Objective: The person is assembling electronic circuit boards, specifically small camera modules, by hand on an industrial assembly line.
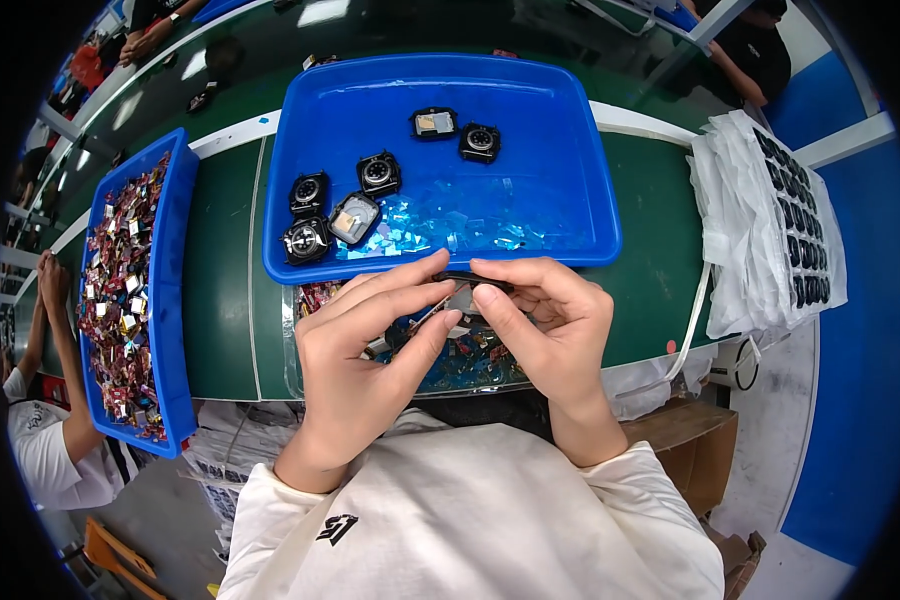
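Over the near edge of the large blue tray [610,190], both hands are closed around one opened smartwatch case [464,299] with a black rim and a greyish inside. The thumb and fingers of my left hand [355,345] pinch its left side, where a thin edge shows between them. My right hand [560,340] grips the right side, its thumb lying over the front. The fingers hide much of the case. Several black watch cases [378,174] lie in the blue tray, some with round sensor backs up, beside shiny bluish film pieces [400,235].
Beneath my hands sits a clear plastic tray [470,375] of small parts. A blue bin [178,300] full of small reddish components stands left on the green bench [225,260]. White packing sheets holding black pieces [770,230] are stacked right. Other people work around the bench.
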Demonstrator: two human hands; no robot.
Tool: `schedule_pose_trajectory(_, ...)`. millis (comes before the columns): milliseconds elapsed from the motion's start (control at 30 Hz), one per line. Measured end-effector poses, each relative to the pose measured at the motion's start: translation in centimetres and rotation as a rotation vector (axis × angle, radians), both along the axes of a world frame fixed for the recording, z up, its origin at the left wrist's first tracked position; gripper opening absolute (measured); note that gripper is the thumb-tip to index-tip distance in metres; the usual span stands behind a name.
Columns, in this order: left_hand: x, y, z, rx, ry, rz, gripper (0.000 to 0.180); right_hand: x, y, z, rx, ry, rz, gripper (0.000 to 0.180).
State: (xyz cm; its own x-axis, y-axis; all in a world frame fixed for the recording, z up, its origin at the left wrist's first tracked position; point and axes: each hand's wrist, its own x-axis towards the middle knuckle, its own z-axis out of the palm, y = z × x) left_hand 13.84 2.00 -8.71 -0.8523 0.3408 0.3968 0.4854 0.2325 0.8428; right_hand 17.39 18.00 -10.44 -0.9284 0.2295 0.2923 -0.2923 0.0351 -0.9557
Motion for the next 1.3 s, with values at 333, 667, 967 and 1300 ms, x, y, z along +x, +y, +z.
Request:
schedule_pose_trajectory(333, 0.5, -0.7, -0.3, -0.117, 0.419, 0.152, 0.028, 0.2, -0.2, -0.6, -0.091, 0.078, -0.033, 0.016)
schedule_pose_trajectory(667, 1.3, -1.1, -0.6, 0.381, -0.434, -0.118, 0.015, -0.1, -0.7, -1.0, 0.007, 0.185, -0.091, 0.018)
schedule_pose_trajectory(967, 1.1, -1.1, -1.3, 0.440, -0.649, -0.106, 0.012, 0.1, -0.4, -1.1, 0.216, 0.244, -0.077, 0.018)
schedule_pose_trajectory(1300, 0.8, -0.9, -1.7, 0.325, -0.487, 0.034, 0.019, 0.4, -0.2, -0.4, 0.040, 0.092, 0.085, 0.019)
